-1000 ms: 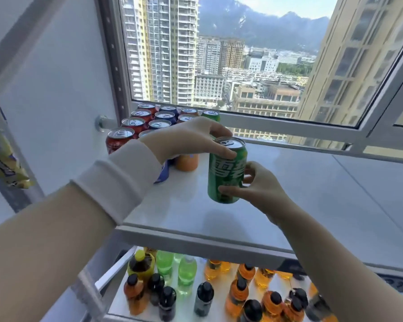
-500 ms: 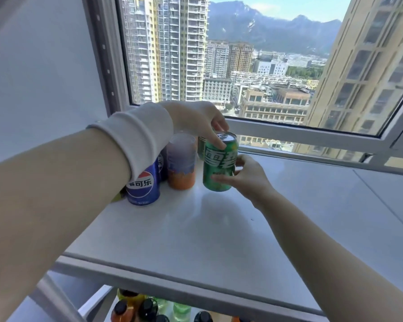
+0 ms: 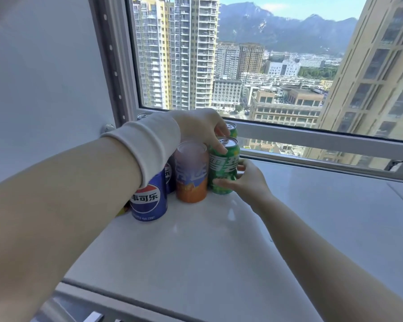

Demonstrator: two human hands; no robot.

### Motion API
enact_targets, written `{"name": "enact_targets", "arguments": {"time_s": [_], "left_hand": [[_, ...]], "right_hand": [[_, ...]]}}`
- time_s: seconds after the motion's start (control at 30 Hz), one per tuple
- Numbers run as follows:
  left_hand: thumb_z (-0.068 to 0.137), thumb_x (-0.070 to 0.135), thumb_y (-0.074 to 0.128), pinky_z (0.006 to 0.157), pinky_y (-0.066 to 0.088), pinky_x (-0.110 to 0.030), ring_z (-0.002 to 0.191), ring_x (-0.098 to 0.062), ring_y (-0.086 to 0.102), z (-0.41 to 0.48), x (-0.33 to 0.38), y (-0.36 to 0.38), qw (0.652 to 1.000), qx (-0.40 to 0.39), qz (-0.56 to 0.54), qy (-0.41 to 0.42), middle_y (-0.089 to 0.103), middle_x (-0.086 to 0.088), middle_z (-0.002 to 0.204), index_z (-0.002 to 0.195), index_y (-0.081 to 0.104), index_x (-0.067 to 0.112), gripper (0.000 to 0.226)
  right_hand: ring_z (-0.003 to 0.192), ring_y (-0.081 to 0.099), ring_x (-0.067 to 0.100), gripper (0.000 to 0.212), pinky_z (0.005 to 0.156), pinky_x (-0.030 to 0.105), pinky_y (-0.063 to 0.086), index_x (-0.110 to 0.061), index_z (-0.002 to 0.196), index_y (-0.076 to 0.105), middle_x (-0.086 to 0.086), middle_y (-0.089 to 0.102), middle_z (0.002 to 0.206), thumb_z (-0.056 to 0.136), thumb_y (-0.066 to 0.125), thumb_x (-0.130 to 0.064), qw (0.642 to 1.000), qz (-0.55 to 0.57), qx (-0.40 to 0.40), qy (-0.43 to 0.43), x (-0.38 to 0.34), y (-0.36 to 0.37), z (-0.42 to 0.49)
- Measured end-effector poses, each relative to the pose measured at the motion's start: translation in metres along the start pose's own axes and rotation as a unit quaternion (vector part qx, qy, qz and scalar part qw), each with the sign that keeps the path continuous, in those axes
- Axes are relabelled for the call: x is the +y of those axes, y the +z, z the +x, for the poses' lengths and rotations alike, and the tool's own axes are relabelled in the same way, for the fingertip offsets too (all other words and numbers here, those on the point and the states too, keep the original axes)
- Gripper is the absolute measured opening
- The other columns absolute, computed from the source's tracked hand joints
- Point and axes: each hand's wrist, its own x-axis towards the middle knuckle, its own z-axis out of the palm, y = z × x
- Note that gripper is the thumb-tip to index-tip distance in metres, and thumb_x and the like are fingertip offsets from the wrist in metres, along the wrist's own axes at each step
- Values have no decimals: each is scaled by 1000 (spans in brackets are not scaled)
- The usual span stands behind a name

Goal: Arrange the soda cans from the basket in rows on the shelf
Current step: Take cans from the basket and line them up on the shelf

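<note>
Green aluminium soda can (image 3: pixel 223 168) at the back-left corner of the white shelf (image 3: pixel 219 247): left hand (image 3: pixel 199 129) pinches the rim, right hand (image 3: pixel 248 181) wraps its base; probably full, slick, dent-prone

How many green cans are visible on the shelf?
2. The front green can is beside the orange can, held by the left hand and right hand; the rear green can is behind it, by the window. The left arm may hide others.

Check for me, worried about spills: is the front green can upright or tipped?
Upright: front green can stands on the shelf, lid up, left hand holding its rim, right hand gripping its side.
</note>
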Motion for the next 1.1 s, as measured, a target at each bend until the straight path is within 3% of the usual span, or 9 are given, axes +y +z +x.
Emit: {"name": "enact_targets", "arguments": {"time_s": [0.1, 0.17, 0.33, 0.63, 0.87, 1.1], "left_hand": [[75, 34, 74, 92, 50, -29, 94, -6, 61, 10, -5, 1, 1000, 1, -7, -3, 66, 11, 105, 112, 64, 31, 39], [77, 32, 73, 89, 49, -30, 99, -11, 57, 12, -6, 1, 1000, -10, -22, 11, 60, 10, 109, 121, 58, 25, 48], [77, 30, 74, 89, 48, -31, 101, -15, 55, 16, -6, -2, 998, -4, -46, 36, 55, 7, 109, 128, 51, 19, 57], [76, 35, 74, 75, 42, -25, 88, -12, 54, 25, -9, -1, 998, 24, -19, 50, 57, 5, 103, 120, 58, 19, 49], [75, 36, 73, 81, 41, -26, 101, -13, 53, 29, -10, 3, 998, 39, -22, 50, 59, 3, 118, 122, 56, 18, 53], [76, 34, 73, 82, 40, -25, 99, -12, 52, 32, -11, 4, 997, 49, -30, 48, 60, 1, 119, 122, 56, 16, 52]], "right_hand": [[106, 58, 21, 72, 92, 41, 50, -12, 122, 52, 4, 59, 120, 59, 86, -21, 1000, -5, 0, -12, 1, 3, 3], [103, 55, 15, 72, 88, 31, 49, -12, 125, 50, -1, 56, 116, 62, 85, -19, 1000, -8, -3, -24, 2, 1, 2], [93, 52, 11, 68, 61, 9, 41, -9, 123, 50, -1, 57, 116, 64, 84, -12, 999, -13, 5, -33, 5, -3, 0], [95, 52, 13, 65, 63, 15, 41, -8, 123, 50, 5, 57, 124, 66, 82, -8, 1000, -7, 10, -26, 5, -4, 10], [96, 52, 13, 66, 77, 24, 44, -9, 124, 49, 4, 57, 124, 67, 81, -6, 1000, 6, 2, -22, 4, -6, 13], [99, 52, 14, 67, 83, 27, 46, -9, 126, 49, 6, 56, 125, 67, 81, -6, 1000, 4, 5, -20, 3, -5, 16]]}}
